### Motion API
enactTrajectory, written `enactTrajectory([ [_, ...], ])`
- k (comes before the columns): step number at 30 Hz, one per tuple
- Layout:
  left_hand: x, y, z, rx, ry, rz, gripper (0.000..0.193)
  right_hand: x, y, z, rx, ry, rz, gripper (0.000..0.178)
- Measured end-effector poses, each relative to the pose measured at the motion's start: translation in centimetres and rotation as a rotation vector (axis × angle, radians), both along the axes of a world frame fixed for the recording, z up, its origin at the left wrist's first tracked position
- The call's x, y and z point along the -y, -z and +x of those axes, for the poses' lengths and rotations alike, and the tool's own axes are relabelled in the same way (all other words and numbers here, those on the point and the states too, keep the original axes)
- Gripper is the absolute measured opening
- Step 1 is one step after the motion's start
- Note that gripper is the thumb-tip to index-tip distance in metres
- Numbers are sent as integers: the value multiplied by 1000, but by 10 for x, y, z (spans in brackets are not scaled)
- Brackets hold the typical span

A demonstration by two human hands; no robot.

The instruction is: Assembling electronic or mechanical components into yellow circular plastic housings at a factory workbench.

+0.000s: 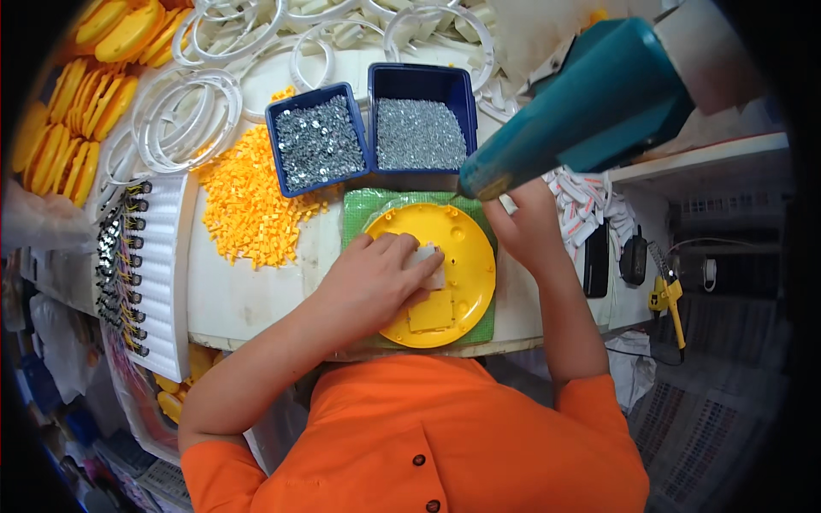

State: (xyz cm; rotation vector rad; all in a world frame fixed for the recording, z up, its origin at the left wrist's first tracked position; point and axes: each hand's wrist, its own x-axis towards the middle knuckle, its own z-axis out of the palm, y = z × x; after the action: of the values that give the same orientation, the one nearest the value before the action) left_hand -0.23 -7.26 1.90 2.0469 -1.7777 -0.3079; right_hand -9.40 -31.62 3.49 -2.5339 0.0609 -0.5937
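A round yellow plastic shell (pixel 469 295) lies open side up on a green mat (pixel 355 208) before me. My left hand (pixel 376 278) rests over its left part, fingers curled onto a small white block (pixel 429 267) inside the shell. Below the fingers sits a yellow rectangular cover (pixel 430 310). My right hand (pixel 526 224) is closed at the shell's upper right, with a small white piece (pixel 508 203) showing at its fingertips. Right above hangs a teal tapered power tool (pixel 581 98), its thin tip over the shell's top edge; part of the right hand is hidden behind it.
Two blue bins (pixel 466 90) of small metal parts stand behind the mat, beside a heap of small yellow pieces (pixel 256 205). White rings (pixel 184 120) and yellow shells (pixel 120 30) lie farther left. White pieces (pixel 583 205), a black phone-like slab (pixel 597 261) and a yellow-handled tool (pixel 671 308) are right.
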Motion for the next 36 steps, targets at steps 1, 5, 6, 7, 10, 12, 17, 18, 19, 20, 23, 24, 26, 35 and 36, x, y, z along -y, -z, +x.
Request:
enactTrajectory([
  [1, 0, 2, 1, -9, 0, 18, 52, 9, 12, 7, -90, 42, -40, 19],
  [5, 3, 4, 2, -78, -11, -11, 52, 21, 44, 65, 111, -95, 22, 16],
  [6, 5, -2, 3, -7, 44, 17, 51, 25, 51, 79, 115, -112, 25, 16],
  [7, 8, -6, 6, 60, 101, 43, 50, 29, 53, 88, 43, -112, -121, 16],
  [10, 16, -7, 16, 46, 183, 92, 54, 44, 65, 105, -17, -130, -260, 15],
  [12, 11, -2, 19, 29, 171, 64, 53, 48, 69, 110, 5, -144, -238, 13],
  [17, -5, 17, 13, 26, 66, -198, 54, 42, 54, 107, 40, -113, -181, 11],
  [18, -5, 14, 14, -3, 64, -180, 51, 42, 52, 104, 30, -84, -188, 11],
  [19, -4, 10, 14, -31, 62, -163, 47, 43, 50, 99, 31, -80, -192, 11],
  [20, -2, 7, 19, -25, 59, -167, 47, 45, 50, 95, 23, -90, -133, 10],
  [23, 25, -6, 55, -41, -72, -347, 34, 38, 31, 83, 54, -89, -201, 8],
  [24, 38, -9, 69, 45, -165, -350, 30, 32, 22, 79, 93, -90, -329, 8],
  [26, 64, -4, 93, 128, -242, -363, 26, 23, 19, 72, 65, -37, -290, 8],
  [35, 81, 26, 119, 224, -336, -449, 11, 17, 16, 33, -14, 54, -73, 7],
  [36, 80, 28, 118, 220, -340, -446, 11, 14, 17, 25, -22, 63, -40, 7],
])
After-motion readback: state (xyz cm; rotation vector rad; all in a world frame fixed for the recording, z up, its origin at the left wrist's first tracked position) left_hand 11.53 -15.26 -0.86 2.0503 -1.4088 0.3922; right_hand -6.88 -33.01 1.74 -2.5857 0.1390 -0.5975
